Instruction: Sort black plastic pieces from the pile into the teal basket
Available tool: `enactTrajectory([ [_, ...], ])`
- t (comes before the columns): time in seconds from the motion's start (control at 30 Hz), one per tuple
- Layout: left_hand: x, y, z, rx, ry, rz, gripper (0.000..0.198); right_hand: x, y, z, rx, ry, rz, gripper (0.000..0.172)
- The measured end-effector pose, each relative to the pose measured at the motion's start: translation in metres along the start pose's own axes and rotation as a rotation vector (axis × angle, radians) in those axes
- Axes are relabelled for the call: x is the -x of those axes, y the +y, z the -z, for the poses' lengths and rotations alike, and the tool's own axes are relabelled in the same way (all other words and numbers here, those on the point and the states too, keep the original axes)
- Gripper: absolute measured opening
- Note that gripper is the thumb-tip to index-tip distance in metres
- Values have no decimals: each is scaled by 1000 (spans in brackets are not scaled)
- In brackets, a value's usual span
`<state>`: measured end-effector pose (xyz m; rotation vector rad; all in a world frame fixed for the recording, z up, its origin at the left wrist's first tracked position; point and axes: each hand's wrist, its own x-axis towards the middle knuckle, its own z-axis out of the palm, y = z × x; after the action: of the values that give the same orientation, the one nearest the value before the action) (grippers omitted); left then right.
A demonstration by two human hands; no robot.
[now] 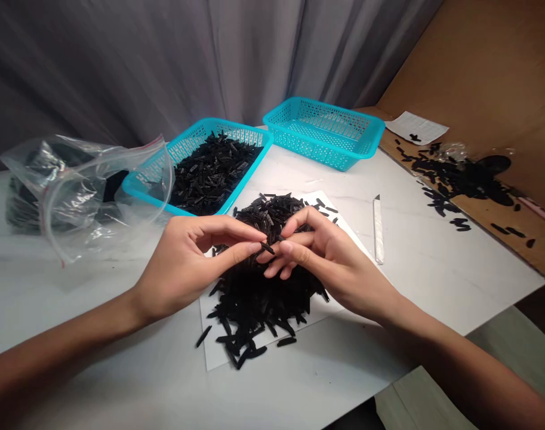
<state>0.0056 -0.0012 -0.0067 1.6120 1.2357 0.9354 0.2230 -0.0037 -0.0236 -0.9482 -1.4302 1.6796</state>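
Note:
Over the pile, my left hand [209, 257] pinches a small black strip [267, 247] between thumb and forefinger. My right hand [326, 257] is close against it, thumb and forefinger pressed together on a dark bit that looks like another small black strip [280, 237]. Below both hands spreads a heap of black strips [267, 298], some fuzzy and some shinier, on white sheets [328, 309]. A few strips have strayed past the sheet's near and left edges.
A blue basket [200, 124] full of black strips stands behind the pile, near another blue basket [366, 134]. Left lies a clear zip bag [106, 197]; right, a white-handled knife [378, 233]. Loose black pieces [460, 176] cover the brown board [491, 218].

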Motion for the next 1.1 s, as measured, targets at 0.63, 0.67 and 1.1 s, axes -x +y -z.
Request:
enactTrajectory([
  [0.63, 8, -5, -8, -98, 98, -196, 12, -2, -3, 0, -66, 56, -14, 22],
  [0.67, 8, -6, -8, -116, 110, -203, 11, -1, -4, 1, -56, 53, -9, 20],
  [1.1, 7, -7, -8, -25, 87, -193, 18, 1, -3, 2, 55, 66, 81, 13],
])
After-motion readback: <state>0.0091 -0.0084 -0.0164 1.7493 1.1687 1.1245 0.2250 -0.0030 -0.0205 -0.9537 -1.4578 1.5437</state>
